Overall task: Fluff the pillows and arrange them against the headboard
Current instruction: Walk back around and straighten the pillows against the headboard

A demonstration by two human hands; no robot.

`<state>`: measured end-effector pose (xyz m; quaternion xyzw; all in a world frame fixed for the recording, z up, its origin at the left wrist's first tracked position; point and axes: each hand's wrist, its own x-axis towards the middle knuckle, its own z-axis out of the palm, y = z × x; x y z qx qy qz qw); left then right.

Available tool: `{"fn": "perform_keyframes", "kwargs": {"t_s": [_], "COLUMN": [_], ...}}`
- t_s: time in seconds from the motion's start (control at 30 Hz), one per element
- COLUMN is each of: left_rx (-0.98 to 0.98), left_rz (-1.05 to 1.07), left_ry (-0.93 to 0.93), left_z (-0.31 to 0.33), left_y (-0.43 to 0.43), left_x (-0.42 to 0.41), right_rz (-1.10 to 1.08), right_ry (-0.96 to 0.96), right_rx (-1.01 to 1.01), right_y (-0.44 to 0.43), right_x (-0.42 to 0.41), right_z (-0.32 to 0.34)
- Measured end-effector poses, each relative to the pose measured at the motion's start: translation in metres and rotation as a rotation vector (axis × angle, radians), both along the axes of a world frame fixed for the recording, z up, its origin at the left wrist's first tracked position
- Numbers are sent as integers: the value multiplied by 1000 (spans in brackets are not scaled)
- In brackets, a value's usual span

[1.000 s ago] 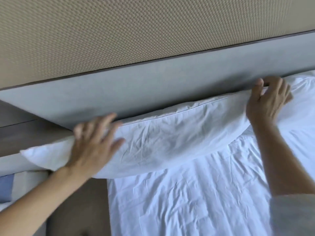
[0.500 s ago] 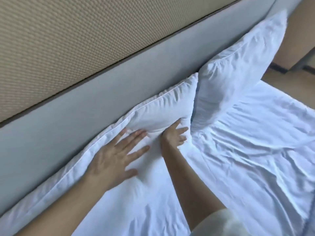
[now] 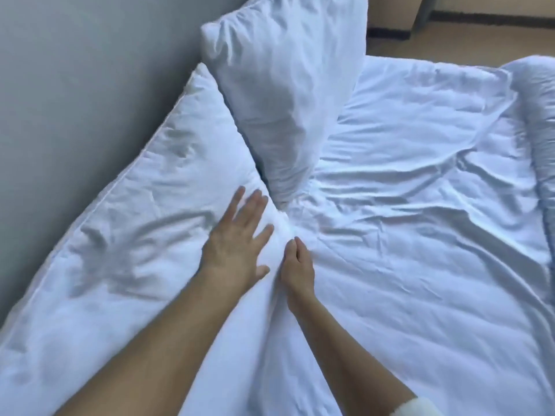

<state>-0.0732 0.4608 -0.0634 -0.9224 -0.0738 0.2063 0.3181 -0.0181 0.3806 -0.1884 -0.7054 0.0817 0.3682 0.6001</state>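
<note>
White sheet (image 3: 405,235), grey headboard (image 3: 75,85).
Left hand (image 3: 237,244) spread on flat pillow (image 3: 135,205); right hand (image 3: 298,268) alongside, fingers together; upright pillow (image 3: 285,85) beyond.

You are in a bedroom: a bed with a creased white sheet (image 3: 420,250) fills the view, its head edge set against a grey padded headboard (image 3: 75,85). A flat pillow (image 3: 144,205) and an upright pillow (image 3: 285,85) sit along that edge. A rolled duvet (image 3: 540,130) lies at the far side, with beige floor (image 3: 435,40) beyond.
</note>
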Motion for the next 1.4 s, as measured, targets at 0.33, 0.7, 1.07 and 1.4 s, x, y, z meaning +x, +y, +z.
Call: {"fn": "perform_keyframes", "kwargs": {"t_s": [0.33, 0.7, 1.07, 1.4], "left_rx": [35, 168, -47, 41], "left_rz": [23, -62, -29, 179], "left_ry": [-125, 208, 229, 157], "left_z": [4, -11, 30, 123], "left_y": [51, -35, -69, -91], "left_x": [-25, -26, -244, -433], "right_rz": [182, 19, 71, 455], "right_ry": [294, -78, 225, 185], "right_rx": [250, 149, 148, -80], "right_y": [58, -11, -90, -203], "right_x": [23, -86, -331, -480], "right_z": [-11, -9, 41, 99]}}
